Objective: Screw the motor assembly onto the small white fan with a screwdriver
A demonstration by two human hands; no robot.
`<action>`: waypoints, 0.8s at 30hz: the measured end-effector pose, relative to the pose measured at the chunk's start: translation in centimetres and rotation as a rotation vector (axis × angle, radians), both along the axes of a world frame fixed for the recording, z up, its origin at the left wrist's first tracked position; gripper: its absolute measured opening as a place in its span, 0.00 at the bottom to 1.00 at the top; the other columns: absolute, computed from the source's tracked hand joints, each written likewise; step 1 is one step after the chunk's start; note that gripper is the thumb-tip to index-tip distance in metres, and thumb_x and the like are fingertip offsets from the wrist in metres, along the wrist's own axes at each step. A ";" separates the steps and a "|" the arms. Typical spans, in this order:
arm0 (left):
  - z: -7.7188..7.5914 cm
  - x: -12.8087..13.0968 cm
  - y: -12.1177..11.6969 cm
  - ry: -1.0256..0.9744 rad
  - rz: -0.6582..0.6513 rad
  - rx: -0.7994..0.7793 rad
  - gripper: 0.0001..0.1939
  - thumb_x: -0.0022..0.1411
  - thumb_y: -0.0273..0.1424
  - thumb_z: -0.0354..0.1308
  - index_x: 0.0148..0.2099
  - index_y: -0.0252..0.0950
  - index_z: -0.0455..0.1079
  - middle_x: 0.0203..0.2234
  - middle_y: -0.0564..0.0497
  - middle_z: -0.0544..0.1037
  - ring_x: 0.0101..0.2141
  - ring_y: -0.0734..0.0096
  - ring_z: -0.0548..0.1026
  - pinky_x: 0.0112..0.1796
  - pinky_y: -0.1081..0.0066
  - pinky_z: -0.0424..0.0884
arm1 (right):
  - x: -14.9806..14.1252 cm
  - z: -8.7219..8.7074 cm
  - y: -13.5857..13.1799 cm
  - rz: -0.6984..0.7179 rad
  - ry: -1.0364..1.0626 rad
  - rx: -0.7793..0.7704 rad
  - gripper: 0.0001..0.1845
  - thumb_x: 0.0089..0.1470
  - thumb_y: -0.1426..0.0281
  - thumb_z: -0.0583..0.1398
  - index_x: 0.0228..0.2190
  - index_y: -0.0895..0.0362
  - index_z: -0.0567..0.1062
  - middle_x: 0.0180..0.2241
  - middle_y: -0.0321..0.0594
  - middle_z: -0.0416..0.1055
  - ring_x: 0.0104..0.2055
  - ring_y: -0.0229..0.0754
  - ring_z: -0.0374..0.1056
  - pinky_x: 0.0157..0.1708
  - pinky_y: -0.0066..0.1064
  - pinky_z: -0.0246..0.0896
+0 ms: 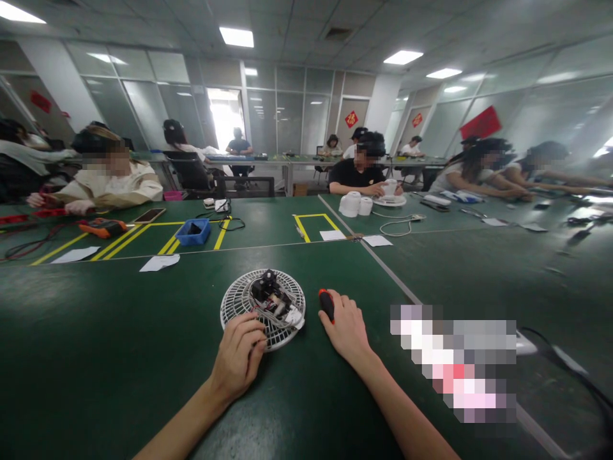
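Note:
A round white fan grille (237,295) lies flat on the green table (119,345), with a small black motor and loose wires (274,299) on top of it. My left hand (239,358) rests on the grille's near edge, fingers curled around the rim. Just right of the grille, my right hand (348,329) is closed around a red and black tool handle (326,303), apparently a screwdriver, whose tip I cannot see.
A blue tray (193,232), paper slips (159,262) and yellow floor-style markings lie farther back. White fan parts (353,204) sit before a seated person in black. Other people work along both sides. A blurred patch (454,361) covers the table at right.

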State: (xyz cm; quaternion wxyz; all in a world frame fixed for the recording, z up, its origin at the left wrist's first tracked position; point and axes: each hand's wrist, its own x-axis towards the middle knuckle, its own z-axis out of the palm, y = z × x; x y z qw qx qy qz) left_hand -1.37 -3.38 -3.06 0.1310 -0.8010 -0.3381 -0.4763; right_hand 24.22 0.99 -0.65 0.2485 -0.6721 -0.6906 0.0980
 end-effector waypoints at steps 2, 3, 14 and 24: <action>0.1 -0.1 0.0 -0.002 0.004 0.006 0.05 0.68 0.22 0.51 0.42 0.35 0.67 0.40 0.46 0.75 0.52 0.61 0.70 0.52 0.62 0.69 | 0.2 0.1 0.1 0.012 0.069 -0.006 0.25 0.57 0.71 0.60 0.56 0.59 0.69 0.49 0.53 0.72 0.51 0.59 0.67 0.50 0.47 0.58; 0.1 -0.1 0.0 -0.002 0.004 0.009 0.05 0.68 0.22 0.50 0.42 0.34 0.67 0.39 0.46 0.75 0.52 0.61 0.70 0.52 0.62 0.69 | 0.3 0.1 0.1 0.015 0.114 -0.010 0.25 0.56 0.71 0.60 0.56 0.59 0.69 0.48 0.52 0.73 0.49 0.57 0.68 0.50 0.46 0.59; -0.1 0.0 0.2 -0.008 0.014 0.013 0.07 0.66 0.21 0.55 0.45 0.33 0.68 0.40 0.46 0.75 0.51 0.62 0.71 0.52 0.62 0.70 | -1.0 1.1 -0.9 0.158 0.860 -0.080 0.31 0.52 0.63 0.58 0.57 0.53 0.57 0.33 0.33 0.72 0.27 0.39 0.69 0.27 0.30 0.66; -0.1 -0.1 0.3 -0.089 0.021 0.002 0.10 0.64 0.18 0.55 0.46 0.33 0.66 0.39 0.46 0.75 0.50 0.63 0.72 0.51 0.61 0.72 | -1.4 2.1 -1.8 0.107 1.417 -0.047 0.30 0.44 0.66 0.67 0.50 0.51 0.68 0.31 0.30 0.66 0.30 0.39 0.68 0.22 0.30 0.73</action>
